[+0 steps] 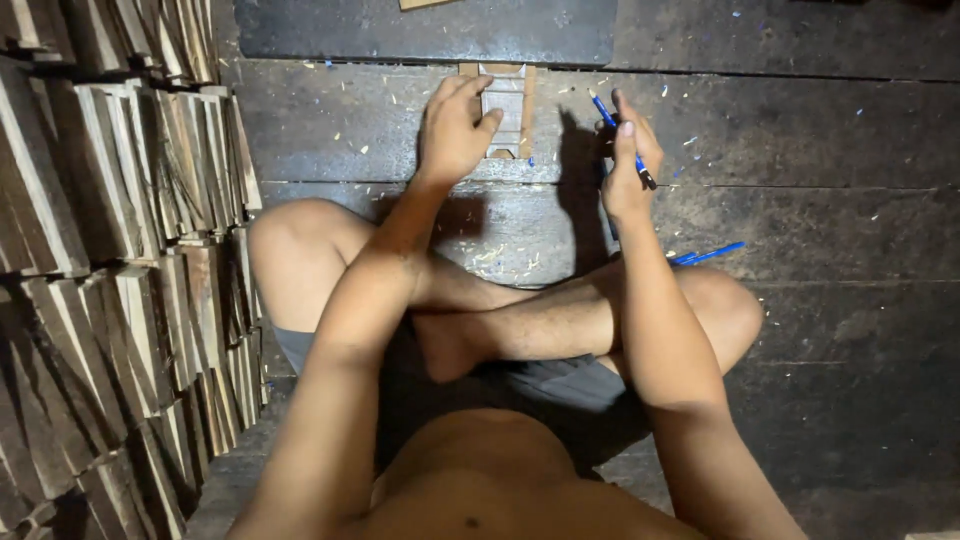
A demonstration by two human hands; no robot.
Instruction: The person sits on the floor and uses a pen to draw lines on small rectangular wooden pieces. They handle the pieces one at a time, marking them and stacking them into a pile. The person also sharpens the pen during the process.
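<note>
Down on the dark, scuffed plank floor (800, 130), the left hand (455, 130) lies spread and flat on a small rectangular wooden block (507, 105), fingers loose. The right hand (628, 165) pinches a slim blue pen (620, 135). More blue pens (708, 254) lie near the knee. Rough-sawn wood slats (120, 280) stand stacked at left.

Left hand (455, 130) presses a wooden piece (505, 110) on the floor; right hand (628, 160) grips a blue pen (620, 138)

Bare torso, bare arms, dark grey shorts (560, 385).
</note>
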